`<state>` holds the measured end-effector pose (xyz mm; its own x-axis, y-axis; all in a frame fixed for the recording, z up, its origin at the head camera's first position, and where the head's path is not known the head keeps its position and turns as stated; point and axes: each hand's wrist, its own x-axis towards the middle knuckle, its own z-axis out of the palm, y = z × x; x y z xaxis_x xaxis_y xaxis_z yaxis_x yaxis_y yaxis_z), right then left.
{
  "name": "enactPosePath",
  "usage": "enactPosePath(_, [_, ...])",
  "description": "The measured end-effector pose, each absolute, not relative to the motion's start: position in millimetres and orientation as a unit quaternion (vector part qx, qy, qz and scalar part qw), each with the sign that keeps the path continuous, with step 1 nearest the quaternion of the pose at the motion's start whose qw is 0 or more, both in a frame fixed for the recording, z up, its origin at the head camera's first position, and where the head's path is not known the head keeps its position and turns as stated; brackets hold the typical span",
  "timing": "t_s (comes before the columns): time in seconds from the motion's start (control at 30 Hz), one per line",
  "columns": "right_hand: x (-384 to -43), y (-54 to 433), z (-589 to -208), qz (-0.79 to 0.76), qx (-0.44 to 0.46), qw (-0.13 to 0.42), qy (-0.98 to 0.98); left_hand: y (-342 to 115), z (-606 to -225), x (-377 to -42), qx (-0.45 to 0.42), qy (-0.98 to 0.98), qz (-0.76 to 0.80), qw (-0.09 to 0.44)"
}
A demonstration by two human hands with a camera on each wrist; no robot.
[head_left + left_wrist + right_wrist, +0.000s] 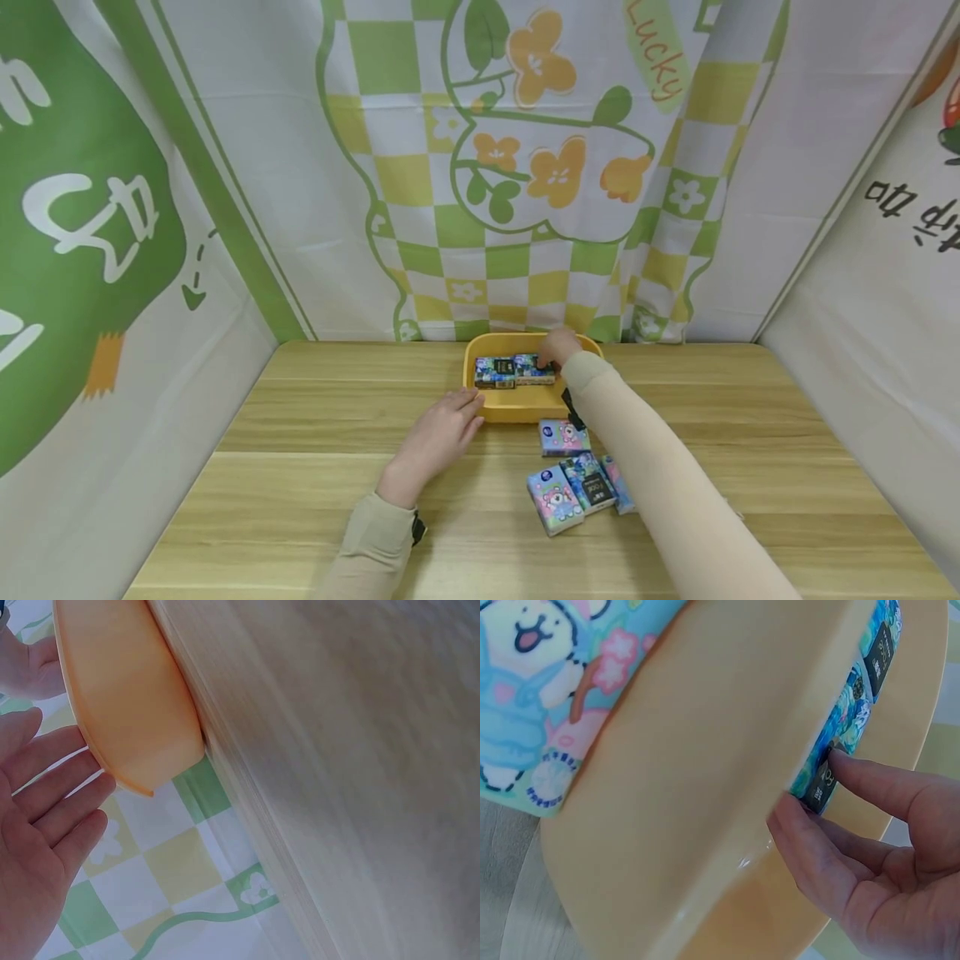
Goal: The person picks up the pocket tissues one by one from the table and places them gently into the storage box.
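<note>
A yellow plastic bin [517, 412] stands at the back of the table against the curtain. Inside it, two dark blue floral tissue packs lie side by side, a left one [493, 372] and a right one [532, 371]. My right hand [561, 347] reaches over the bin and pinches the end of the right pack [823, 780] between thumb and fingers, as the right wrist view shows. My left hand [442, 433] has its fingers extended, with fingertips [96, 769] at the bin's front left rim.
In front of the bin lies a blue and pink bear-print tissue pack [562, 437]. Nearer me are another bear-print pack [555, 502], a dark floral pack [588, 482] and a pack [619, 487] partly hidden by the right sleeve. A patterned curtain [510, 275] hangs behind the table.
</note>
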<state>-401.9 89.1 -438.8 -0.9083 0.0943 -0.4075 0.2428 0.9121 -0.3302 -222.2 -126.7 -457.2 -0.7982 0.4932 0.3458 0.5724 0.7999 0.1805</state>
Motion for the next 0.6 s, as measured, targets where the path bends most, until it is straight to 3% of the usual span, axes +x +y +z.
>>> enactPosePath(0.23, [-377, 90, -424, -0.226, 0.079, 0.173, 0.955, -127, -457, -222, -0.289, -0.935, -0.140, 0.151])
enactPosePath(0.6, [-373, 93, -422, -0.284, 0.103, 0.184, 0.935, -126, -459, -222, -0.282, -0.938, -0.139, 0.147])
